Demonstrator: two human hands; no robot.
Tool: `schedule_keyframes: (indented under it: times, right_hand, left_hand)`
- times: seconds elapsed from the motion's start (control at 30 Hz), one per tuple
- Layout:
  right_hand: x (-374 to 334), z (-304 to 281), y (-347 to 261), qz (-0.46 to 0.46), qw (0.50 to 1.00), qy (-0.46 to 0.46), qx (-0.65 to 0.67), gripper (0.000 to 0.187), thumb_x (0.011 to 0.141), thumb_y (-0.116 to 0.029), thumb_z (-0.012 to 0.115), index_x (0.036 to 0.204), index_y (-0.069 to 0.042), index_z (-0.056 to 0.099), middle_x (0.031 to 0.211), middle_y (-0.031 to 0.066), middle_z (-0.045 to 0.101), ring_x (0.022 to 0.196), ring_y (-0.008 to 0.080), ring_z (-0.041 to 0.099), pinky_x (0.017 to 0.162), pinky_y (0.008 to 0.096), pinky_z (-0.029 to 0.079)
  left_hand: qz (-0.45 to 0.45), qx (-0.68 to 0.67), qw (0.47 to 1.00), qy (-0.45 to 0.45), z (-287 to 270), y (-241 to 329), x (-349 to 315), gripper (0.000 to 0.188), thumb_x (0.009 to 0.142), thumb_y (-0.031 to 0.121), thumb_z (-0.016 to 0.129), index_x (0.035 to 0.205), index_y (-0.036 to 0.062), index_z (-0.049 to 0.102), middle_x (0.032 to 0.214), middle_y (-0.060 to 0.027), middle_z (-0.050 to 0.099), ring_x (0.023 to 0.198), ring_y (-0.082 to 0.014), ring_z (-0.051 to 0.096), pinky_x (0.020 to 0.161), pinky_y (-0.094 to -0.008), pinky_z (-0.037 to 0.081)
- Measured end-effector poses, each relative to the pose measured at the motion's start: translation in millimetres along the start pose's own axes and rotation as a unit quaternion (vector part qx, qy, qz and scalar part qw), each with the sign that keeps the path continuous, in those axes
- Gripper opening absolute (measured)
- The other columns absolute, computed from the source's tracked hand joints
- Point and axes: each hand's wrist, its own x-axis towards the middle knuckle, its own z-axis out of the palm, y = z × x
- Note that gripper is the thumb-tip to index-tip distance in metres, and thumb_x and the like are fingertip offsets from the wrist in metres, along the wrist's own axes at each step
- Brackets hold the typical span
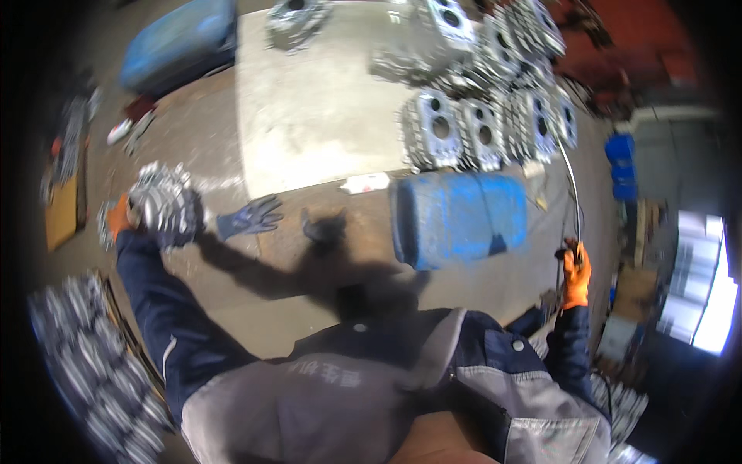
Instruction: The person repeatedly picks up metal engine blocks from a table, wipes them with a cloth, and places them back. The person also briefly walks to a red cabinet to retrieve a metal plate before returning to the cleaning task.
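My left hand [119, 217], in an orange glove, is closed on the left side of a grey finned metal casting [165, 204]. Some of its fingers are hidden by the part. Out at the right, my right hand [576, 277], also gloved in orange, is wrapped round the dark handle of a thin curved metal tube [573, 179]. The tube rises from that hand toward several stacked castings [442, 127] with round bores. A loose dark blue work glove [251, 216] lies beside the held casting.
A blue plastic drum [460, 218] lies on its side ahead of me, and another blue drum [182, 46] is at the far left. A pale sheet [309, 116] covers part of the surface. More castings [89, 363] are piled at lower left. A white tube-shaped container [365, 183] lies by the sheet.
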Motion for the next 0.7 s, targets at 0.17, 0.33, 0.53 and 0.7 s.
schedule_keyframes:
  times: [0.17,0.33,0.53,0.7]
  right_hand:
    - [13,-46,18,0.009,0.993,0.106,0.052,0.038,0.099,-0.023,0.061,0.127,0.002,0.057,0.105,0.0080,0.065,0.090,0.0156,0.063,0.088,0.0287,0.049]
    - [35,-99,51,-0.052,0.975,0.215,0.024,0.036,0.095,-0.022,0.061,0.124,-0.002,0.053,0.107,0.0136,0.065,0.088,0.0214,0.067,0.084,0.0343,0.055]
    - [37,-139,57,0.017,0.937,0.335,0.103,0.041,0.097,-0.025,0.061,0.131,-0.004,0.052,0.098,0.0115,0.068,0.081,0.0184,0.067,0.078,0.0318,0.054]
    - [64,-124,48,0.085,0.987,0.131,0.033,0.035,0.093,-0.019,0.065,0.125,-0.004,0.064,0.080,0.0011,0.059,0.066,0.0115,0.054,0.065,0.0272,0.048]
  left_hand:
    - [-0.379,-0.246,0.891,0.045,-49,46,-5,0.080,0.083,0.061,0.059,0.133,-0.0017,0.055,0.138,-0.0246,0.055,0.126,-0.0407,0.055,0.106,-0.0456,0.039]
    - [-0.339,-0.126,0.918,0.163,-149,170,-14,0.072,0.083,0.055,0.060,0.135,0.0058,0.054,0.128,-0.0194,0.064,0.118,-0.0368,0.061,0.095,-0.0469,0.048]
    - [-0.116,-0.279,0.924,0.236,-150,353,-38,0.055,0.087,0.037,0.062,0.137,0.0145,0.054,0.128,-0.0162,0.065,0.110,-0.0356,0.065,0.092,-0.0426,0.051]
    - [0.024,-0.470,0.879,0.078,-181,562,-93,0.039,0.088,0.033,0.060,0.123,0.0169,0.066,0.096,-0.0147,0.074,0.091,-0.0348,0.071,0.083,-0.0413,0.054]
